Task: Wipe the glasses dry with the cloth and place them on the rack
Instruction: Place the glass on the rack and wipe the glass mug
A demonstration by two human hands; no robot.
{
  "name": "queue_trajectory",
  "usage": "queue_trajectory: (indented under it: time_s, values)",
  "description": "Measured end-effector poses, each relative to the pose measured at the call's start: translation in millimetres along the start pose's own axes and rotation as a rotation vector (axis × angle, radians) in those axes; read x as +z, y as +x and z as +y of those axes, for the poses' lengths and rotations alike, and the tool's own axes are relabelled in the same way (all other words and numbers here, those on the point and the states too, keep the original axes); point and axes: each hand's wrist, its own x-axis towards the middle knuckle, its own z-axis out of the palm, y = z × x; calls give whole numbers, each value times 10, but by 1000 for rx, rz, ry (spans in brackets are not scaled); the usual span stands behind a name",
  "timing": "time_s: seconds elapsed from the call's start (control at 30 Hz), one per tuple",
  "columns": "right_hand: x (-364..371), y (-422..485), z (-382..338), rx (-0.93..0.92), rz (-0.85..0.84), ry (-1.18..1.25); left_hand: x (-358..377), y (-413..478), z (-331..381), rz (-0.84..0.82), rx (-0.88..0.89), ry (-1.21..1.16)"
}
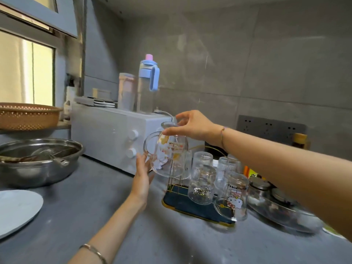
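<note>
Head view: at the centre of the frame, a clear glass mug (172,157) with a handle and cartoon print is held upside down over the left end of the rack (182,203), a dark tray with gold wire pegs. The right hand (192,126) pinches the mug's upturned base from above. The left hand (142,175), fingers straight, touches the mug's lower rim without gripping. Four other glasses (202,184) stand inverted on the rack. A white oven (106,134) stands behind, and a steel bowl (38,168) sits at the left.
</note>
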Motion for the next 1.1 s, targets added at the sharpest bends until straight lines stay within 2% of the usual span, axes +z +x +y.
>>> queue_trajectory:
  time_s: [0.17, 0.3, 0.53, 0.8, 1.1]
  values:
    - [102, 187, 156, -1, 15, -41, 38, 45, -183, -5, 45, 10]
    - [180, 217, 340, 64, 25, 27, 62, 51, -305, -11, 35, -10]
    - [515, 146, 654, 115, -34, 58, 12, 34, -597, 24, -89, -72]
    - [596, 140, 869, 148, -58, 67, -70, 40, -724, 28, -114, -9]
    - [658, 72, 929, 131, -62, -49, -111, -116, -784, -22, -89, 146]
